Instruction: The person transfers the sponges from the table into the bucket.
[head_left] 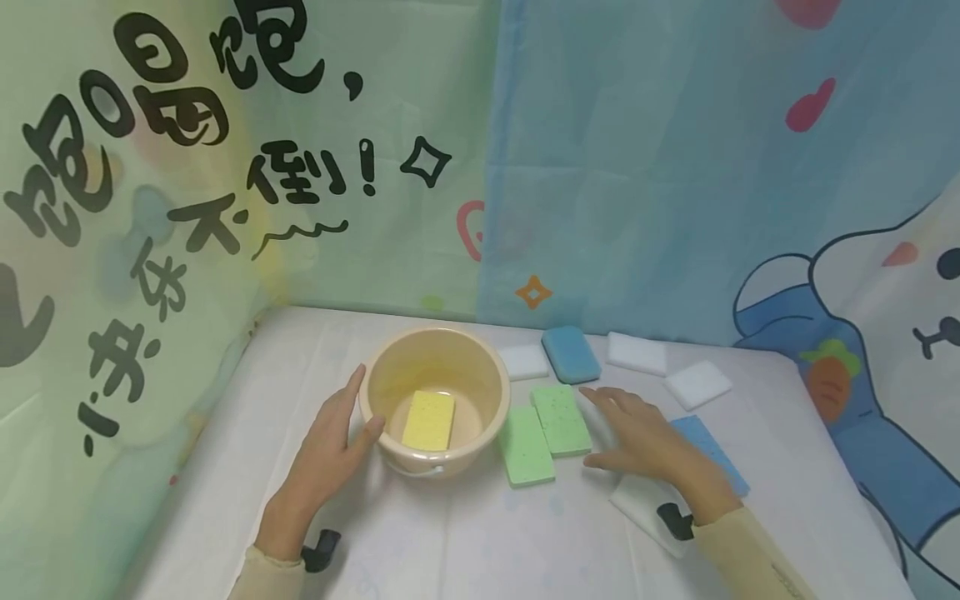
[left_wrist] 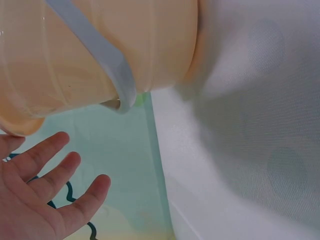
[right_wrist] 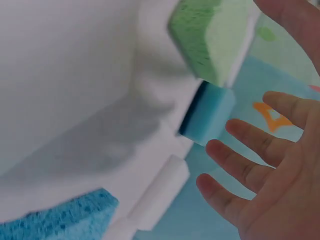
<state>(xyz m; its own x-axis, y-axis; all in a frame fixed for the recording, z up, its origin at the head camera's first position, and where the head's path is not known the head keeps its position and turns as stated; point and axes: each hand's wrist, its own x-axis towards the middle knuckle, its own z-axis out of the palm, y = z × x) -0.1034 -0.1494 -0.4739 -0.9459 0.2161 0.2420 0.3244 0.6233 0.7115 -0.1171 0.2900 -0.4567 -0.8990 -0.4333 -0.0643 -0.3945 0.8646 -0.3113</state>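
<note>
1. Beige basin (head_left: pixel 435 392): on white table (head_left: pixel 465 542), centre-left; holds one yellow sponge (head_left: pixel 429 420).
2. Left hand (head_left: pixel 330 450): against basin's left wall, fingers straight and slightly apart, thumb at the near wall.
3. Right hand (head_left: pixel 637 437): fingers spread, flat, just beside two green sponges (head_left: pixel 543 433).
4. Blue sponge (head_left: pixel 570 353) and white sponges (head_left: pixel 637 353): behind, by the curtain.

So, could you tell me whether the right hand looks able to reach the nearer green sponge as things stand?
Probably yes. The right hand hovers open just beside the green sponge, which lies flat on the table with nothing between them.
</note>
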